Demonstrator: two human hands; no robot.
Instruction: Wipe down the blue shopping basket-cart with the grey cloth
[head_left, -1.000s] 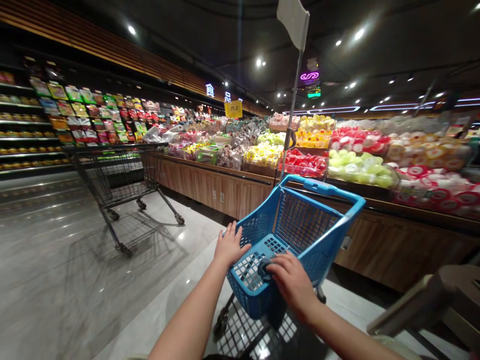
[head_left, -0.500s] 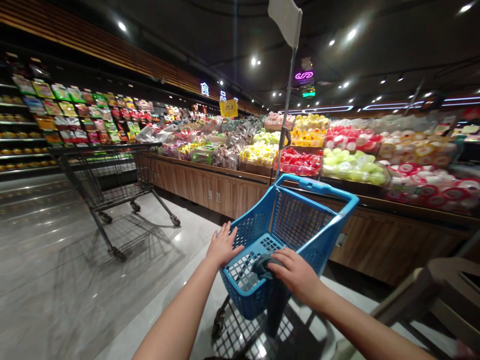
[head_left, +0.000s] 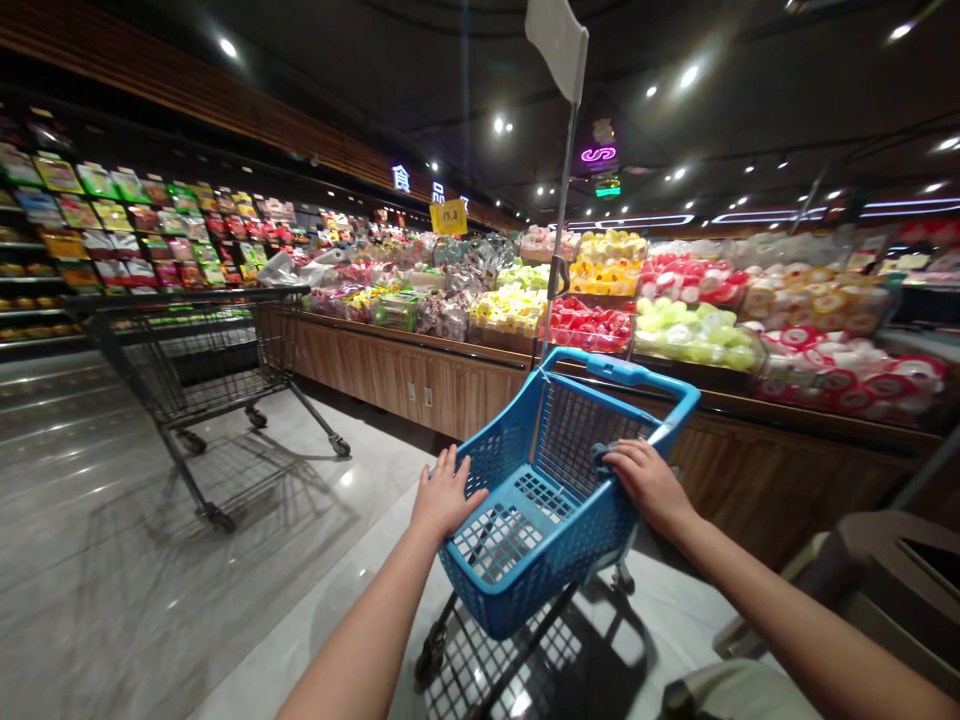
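A small blue plastic shopping cart (head_left: 504, 602) with a perforated basket stands before me, a white flag (head_left: 559, 48) on a pole rising from its handle end. My left hand (head_left: 444, 492) rests with fingers spread on the basket's left rim. On the right rim, close to the handle, my right hand (head_left: 651, 484) is closed on a dark grey-blue cloth (head_left: 601, 457). Only a bunched piece of that cloth shows past the fingertips; the rest is under the hand.
A larger black wire cart (head_left: 217, 360) stands at left. Behind the blue cart runs a wooden counter (head_left: 367, 365) heaped with wrapped goods. At lower right is a brown bin-like object (head_left: 892, 570). Shelves of packets (head_left: 112, 215) line the far left.
My right hand has slid the cloth along the right rim, away from the near corner and up toward the handle. My left hand stays put. The view has turned slightly right.
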